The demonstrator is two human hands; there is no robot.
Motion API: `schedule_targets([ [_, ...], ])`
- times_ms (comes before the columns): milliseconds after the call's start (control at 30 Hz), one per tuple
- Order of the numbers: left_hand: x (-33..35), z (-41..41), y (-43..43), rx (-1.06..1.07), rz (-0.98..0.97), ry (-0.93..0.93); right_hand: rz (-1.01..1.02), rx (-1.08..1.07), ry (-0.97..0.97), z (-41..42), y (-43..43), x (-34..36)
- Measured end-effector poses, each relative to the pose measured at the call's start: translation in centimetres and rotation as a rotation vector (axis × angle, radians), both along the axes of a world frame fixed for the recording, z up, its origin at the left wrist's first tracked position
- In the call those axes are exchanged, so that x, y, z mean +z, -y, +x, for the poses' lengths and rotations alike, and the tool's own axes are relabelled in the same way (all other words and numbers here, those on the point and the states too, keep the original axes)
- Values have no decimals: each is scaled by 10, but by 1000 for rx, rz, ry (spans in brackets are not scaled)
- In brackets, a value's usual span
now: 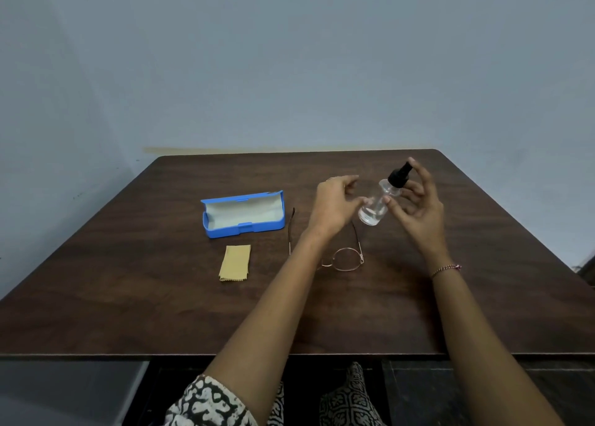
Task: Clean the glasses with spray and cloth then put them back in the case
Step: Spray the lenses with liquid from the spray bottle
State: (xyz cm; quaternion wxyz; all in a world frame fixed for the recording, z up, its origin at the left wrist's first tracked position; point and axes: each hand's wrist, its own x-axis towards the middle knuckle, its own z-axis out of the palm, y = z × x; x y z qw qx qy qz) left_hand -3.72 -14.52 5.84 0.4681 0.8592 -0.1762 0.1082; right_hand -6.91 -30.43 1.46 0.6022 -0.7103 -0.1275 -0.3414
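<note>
Right hand [418, 206] fingers clamp the tilted spray bottle [378, 205], left hand [335, 205] fingers apart; case [244, 229] lies open.

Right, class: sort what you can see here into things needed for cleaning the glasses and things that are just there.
Needed for the job:
spray bottle, in the right hand, left hand beside it
glasses, lying on the table
yellow cloth
blue case, open

Just there:
table
thread bracelet on the right wrist
</note>
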Motion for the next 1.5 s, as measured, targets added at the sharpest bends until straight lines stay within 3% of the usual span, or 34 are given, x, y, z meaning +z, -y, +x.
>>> schedule_targets([
  [133,-1,-4,-33,198,82,-22,103,42,-8,2,5,0],
  [367,-19,-23,-80,455,449,-171,181,137,-49,-1,5,0],
  [600,-34,-32,-96,452,548,-332,289,133,-94,-6,2,4],
  [700,-36,-33,-98,406,467,-417,303,111,-123,-7,2,4],
  [1100,-35,-33,-96,202,-237,-766,361,78,-155,-6,4,5],
  [1367,-45,-26,-84,169,-425,-770,452,228,-228,-7,3,13],
  [1500,-48,-21,-71,137,-544,-666,495,259,-232,-12,3,15],
])
